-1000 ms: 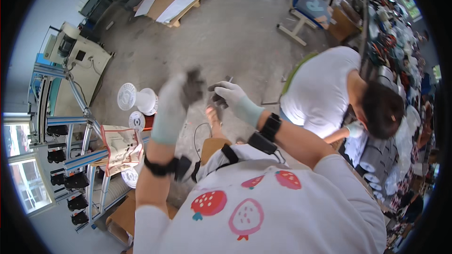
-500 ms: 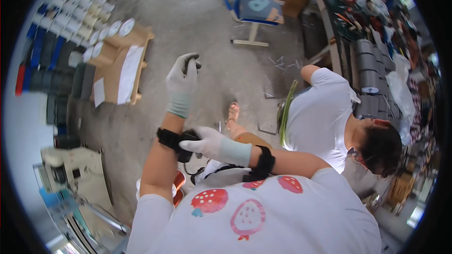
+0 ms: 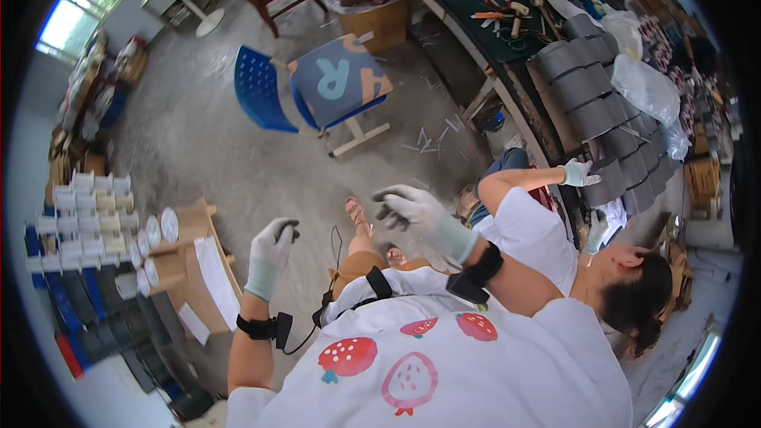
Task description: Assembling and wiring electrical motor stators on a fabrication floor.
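Note:
My left hand (image 3: 272,250) wears a white glove with dark fingertips and hangs over the concrete floor. Its fingers bend loosely and nothing shows in them. My right hand (image 3: 418,212), gloved likewise, is lifted in front of my body with its fingers half bent and apart, holding nothing. A black strap with a small box (image 3: 265,328) circles my left wrist. Another black strap with a box (image 3: 474,273) sits on my right wrist. Neither hand touches the other or any object.
A co-worker in a white shirt (image 3: 523,230) sits close on my right, gloved hands at stacked grey rolls (image 3: 579,71). Ahead stand a blue chair (image 3: 265,91), a cardboard box (image 3: 380,20) and a tool-covered green workbench (image 3: 452,0). White spools (image 3: 87,214) and a cardboard-topped pallet (image 3: 186,281) lie left.
My right hand has let go of the box on my left wrist and moved away to the right. My left hand has lowered. The view has turned toward the chair and workbench.

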Available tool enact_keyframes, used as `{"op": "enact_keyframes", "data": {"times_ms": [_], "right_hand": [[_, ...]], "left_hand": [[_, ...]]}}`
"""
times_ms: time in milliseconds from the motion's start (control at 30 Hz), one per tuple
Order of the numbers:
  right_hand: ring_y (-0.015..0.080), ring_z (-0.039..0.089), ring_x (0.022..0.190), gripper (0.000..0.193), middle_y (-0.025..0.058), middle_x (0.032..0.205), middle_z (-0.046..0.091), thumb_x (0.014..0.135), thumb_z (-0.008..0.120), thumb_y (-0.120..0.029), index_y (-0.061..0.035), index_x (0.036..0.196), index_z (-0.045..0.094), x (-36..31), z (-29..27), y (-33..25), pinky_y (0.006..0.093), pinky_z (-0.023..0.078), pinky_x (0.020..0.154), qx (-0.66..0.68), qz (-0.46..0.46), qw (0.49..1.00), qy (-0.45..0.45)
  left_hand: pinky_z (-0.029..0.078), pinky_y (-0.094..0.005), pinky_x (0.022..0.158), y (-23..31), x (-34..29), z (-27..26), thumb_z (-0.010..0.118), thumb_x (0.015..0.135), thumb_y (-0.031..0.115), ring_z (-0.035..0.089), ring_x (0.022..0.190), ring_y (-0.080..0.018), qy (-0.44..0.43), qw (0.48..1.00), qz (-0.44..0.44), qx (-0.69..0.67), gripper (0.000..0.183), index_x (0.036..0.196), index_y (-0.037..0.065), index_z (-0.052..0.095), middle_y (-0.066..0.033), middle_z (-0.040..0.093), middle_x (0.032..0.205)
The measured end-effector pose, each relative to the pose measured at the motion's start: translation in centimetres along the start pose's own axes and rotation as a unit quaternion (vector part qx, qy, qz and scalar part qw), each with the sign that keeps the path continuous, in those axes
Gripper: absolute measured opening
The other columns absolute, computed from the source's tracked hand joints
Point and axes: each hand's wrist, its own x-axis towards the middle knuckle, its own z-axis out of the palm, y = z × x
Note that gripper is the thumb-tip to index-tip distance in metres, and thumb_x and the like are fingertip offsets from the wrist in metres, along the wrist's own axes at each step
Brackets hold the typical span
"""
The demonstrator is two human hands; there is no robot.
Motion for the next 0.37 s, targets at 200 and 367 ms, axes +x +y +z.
{"op": "enact_keyframes", "data": {"times_ms": [200,367], "right_hand": [[0.0108,0.061,0.076,0.033,0.0054,0.096,0.068,0.102,0.049,-0.026,-0.0012,0.121,0.060,-0.1,-10.0,2.7,0.0254,0.048,0.067,-0.014,0.059,0.963,0.263],[0.0263,0.068,0.077,0.031,0.0149,0.087,0.070,0.096,0.054,-0.028,-0.0039,0.114,0.065,-4.2,-12.1,8.4,0.0376,0.054,0.073,-0.228,0.223,0.895,0.311]], "left_hand": [[0.053,-0.0360,0.078,-2.6,14.9,1.3,0.056,0.093,0.017,0.070,0.085,-0.0254,-0.177,0.955,0.145,0.189,0.022,0.106,0.005,0.070,-0.0142,0.072,0.094],[0.051,-0.0469,0.090,-9.2,16.8,-1.3,0.045,0.097,0.031,0.064,0.105,-0.0358,-0.535,0.615,0.089,0.573,0.034,0.110,0.011,0.069,-0.0187,0.064,0.120]]}}
